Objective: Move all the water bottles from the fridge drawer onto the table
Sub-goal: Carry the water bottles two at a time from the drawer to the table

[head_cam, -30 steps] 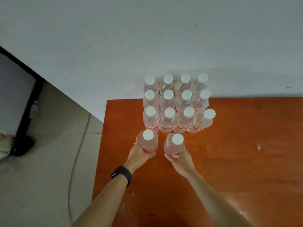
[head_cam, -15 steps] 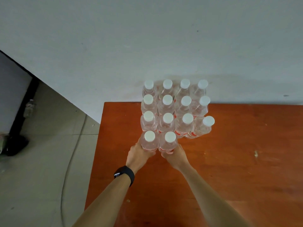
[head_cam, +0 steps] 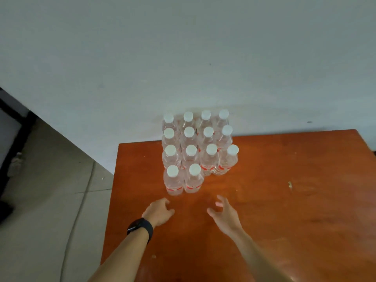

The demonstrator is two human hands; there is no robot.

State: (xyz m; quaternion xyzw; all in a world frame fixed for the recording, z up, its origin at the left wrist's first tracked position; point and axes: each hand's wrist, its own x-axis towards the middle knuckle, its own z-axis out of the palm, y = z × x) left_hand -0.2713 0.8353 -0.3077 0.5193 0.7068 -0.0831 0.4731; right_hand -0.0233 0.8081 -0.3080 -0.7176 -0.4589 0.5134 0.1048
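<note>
Several clear water bottles with white caps and red labels stand upright in tight rows on the orange-brown table, near its back left corner by the wall. The front row has two bottles: the left one and the right one. My left hand, with a black watch on its wrist, hovers just in front of them with loosely curled fingers and holds nothing. My right hand is beside it, fingers relaxed and spread, also holding nothing. Neither hand touches a bottle. No fridge drawer is in view.
A pale wall rises right behind the bottles. Left of the table lies a tiled floor with a thin cable across it and a dark frame at the far left. A small crumb lies on the table's right part.
Both hands pushed the two front bottles up against the rows, then let go and drew back toward me. The two bottles now stand on their own.
</note>
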